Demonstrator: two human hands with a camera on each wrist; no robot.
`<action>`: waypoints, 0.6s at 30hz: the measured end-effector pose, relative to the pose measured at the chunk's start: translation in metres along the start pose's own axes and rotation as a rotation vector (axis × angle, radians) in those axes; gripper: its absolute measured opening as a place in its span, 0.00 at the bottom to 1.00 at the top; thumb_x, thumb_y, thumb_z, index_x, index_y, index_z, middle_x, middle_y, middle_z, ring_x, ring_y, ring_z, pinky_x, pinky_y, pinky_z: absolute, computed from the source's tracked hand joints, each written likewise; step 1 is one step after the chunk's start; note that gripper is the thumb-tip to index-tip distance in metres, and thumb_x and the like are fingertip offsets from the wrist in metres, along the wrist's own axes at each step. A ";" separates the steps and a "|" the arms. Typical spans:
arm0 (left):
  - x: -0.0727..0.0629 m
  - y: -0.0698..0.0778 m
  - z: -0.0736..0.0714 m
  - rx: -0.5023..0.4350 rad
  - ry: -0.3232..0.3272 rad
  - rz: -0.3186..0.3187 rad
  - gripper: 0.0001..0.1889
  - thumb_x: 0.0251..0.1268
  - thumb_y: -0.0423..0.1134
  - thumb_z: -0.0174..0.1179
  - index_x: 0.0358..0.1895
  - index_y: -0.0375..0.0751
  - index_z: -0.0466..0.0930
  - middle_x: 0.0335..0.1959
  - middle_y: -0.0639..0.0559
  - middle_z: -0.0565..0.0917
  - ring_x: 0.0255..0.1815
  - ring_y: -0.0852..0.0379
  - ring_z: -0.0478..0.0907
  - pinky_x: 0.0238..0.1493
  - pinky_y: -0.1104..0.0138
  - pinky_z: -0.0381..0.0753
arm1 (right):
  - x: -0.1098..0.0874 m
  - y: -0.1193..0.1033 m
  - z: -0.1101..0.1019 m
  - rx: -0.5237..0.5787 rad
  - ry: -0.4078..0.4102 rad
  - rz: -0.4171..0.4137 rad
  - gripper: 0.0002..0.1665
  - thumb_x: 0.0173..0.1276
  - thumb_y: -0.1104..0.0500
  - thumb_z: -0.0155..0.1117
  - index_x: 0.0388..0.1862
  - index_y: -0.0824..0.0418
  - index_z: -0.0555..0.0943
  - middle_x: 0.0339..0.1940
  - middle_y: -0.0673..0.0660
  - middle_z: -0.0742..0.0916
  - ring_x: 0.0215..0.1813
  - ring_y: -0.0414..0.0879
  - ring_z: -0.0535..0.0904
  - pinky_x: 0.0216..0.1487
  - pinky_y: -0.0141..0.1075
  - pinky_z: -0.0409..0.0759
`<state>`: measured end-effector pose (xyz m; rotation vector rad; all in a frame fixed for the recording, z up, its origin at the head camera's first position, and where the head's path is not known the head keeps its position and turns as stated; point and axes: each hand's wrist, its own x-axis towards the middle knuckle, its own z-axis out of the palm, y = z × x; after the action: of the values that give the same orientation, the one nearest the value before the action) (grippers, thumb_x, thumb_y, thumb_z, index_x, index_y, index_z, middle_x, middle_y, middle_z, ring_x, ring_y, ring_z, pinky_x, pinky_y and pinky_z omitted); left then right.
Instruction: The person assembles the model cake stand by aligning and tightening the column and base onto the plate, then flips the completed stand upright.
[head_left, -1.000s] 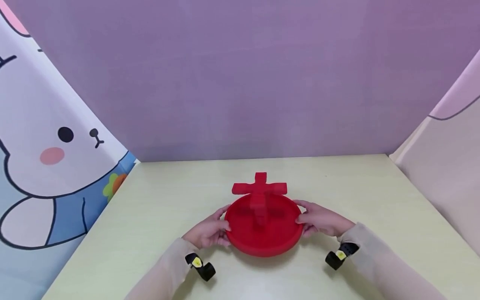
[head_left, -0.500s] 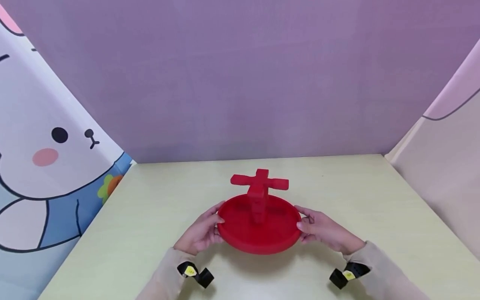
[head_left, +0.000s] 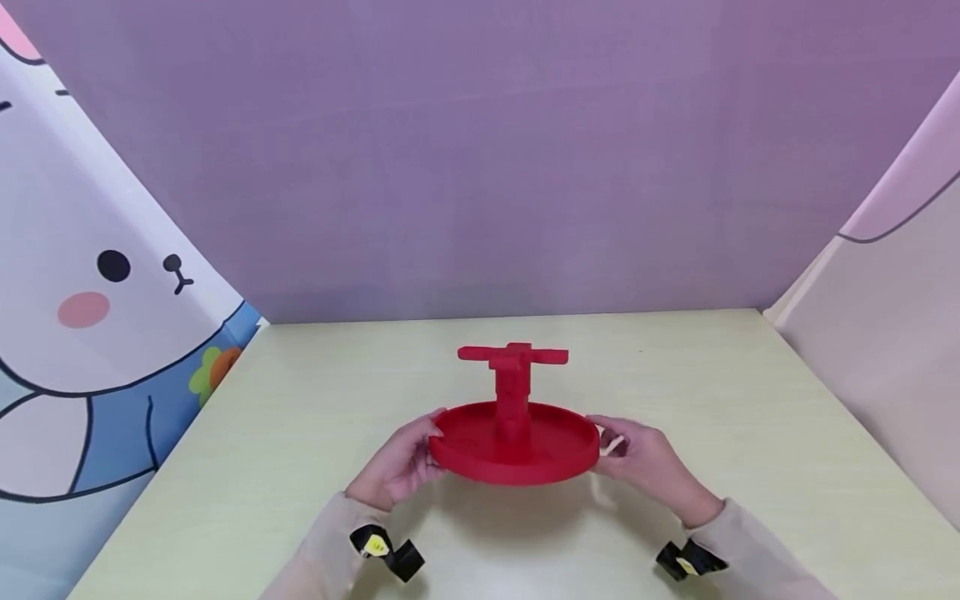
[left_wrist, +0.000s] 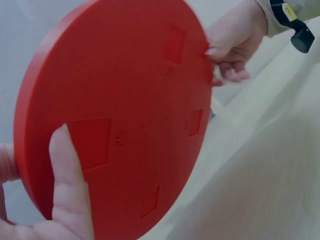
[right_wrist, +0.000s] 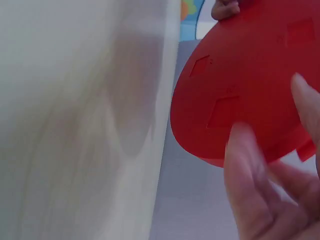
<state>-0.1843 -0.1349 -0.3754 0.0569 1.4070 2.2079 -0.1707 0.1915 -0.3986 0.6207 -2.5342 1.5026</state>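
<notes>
A round red tray (head_left: 465,465) is held above the table, with a red post (head_left: 513,404) in its middle and a cross-shaped top (head_left: 551,356). My left hand (head_left: 397,460) grips the left rim, thumb on top and other fingers beneath. At the right rim, my right hand (head_left: 651,467) holds the tray between its fingers. The tray's underside (left_wrist: 135,90) faces the left wrist view and shows several shallow square recesses with small marks too faint to read. In the right wrist view the fingers (right_wrist: 245,175) are blurred close to the underside.
A pale table (head_left: 337,367) lies beneath, with the tray's shadow on it. Behind rises a purple panel (head_left: 480,167). A cartoon-printed panel (head_left: 112,350) stands at the left and a pale panel (head_left: 892,333) at the right. Each wrist wears a small black camera.
Both hands have raised the tray off the table. It has tilted flatter to my view, so the cross top now appears nearly edge-on. The right hand's fingers have shifted on the rim.
</notes>
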 end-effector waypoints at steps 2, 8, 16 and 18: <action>0.000 0.000 0.002 -0.007 0.004 -0.011 0.28 0.67 0.28 0.38 0.70 0.31 0.48 0.36 0.52 0.80 0.21 0.64 0.80 0.30 0.74 0.81 | 0.001 0.001 0.003 -0.086 0.111 -0.115 0.27 0.48 0.70 0.77 0.50 0.71 0.81 0.38 0.56 0.81 0.38 0.43 0.78 0.33 0.28 0.80; -0.002 0.004 0.006 -0.048 -0.004 -0.055 0.28 0.69 0.31 0.37 0.70 0.31 0.45 0.28 0.53 0.81 0.18 0.65 0.79 0.29 0.76 0.80 | 0.010 0.004 0.003 -0.048 0.243 -0.565 0.21 0.62 0.52 0.66 0.42 0.70 0.82 0.42 0.62 0.81 0.49 0.40 0.76 0.47 0.22 0.76; -0.001 0.008 0.004 -0.015 -0.005 -0.060 0.15 0.70 0.37 0.36 0.47 0.40 0.73 0.28 0.53 0.80 0.23 0.63 0.79 0.33 0.72 0.82 | 0.024 -0.004 0.006 -0.148 0.299 -0.769 0.22 0.71 0.50 0.55 0.39 0.71 0.78 0.34 0.59 0.81 0.37 0.45 0.77 0.45 0.23 0.76; 0.000 0.008 0.004 0.003 -0.032 -0.060 0.15 0.72 0.39 0.35 0.38 0.44 0.75 0.25 0.54 0.80 0.24 0.61 0.80 0.36 0.68 0.83 | 0.026 -0.005 0.007 -0.223 0.333 -0.742 0.24 0.71 0.49 0.52 0.39 0.71 0.76 0.33 0.58 0.80 0.35 0.45 0.75 0.41 0.23 0.76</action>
<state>-0.1861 -0.1345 -0.3663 0.0502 1.3770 2.1475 -0.1914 0.1760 -0.3895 1.0199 -1.8637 0.9451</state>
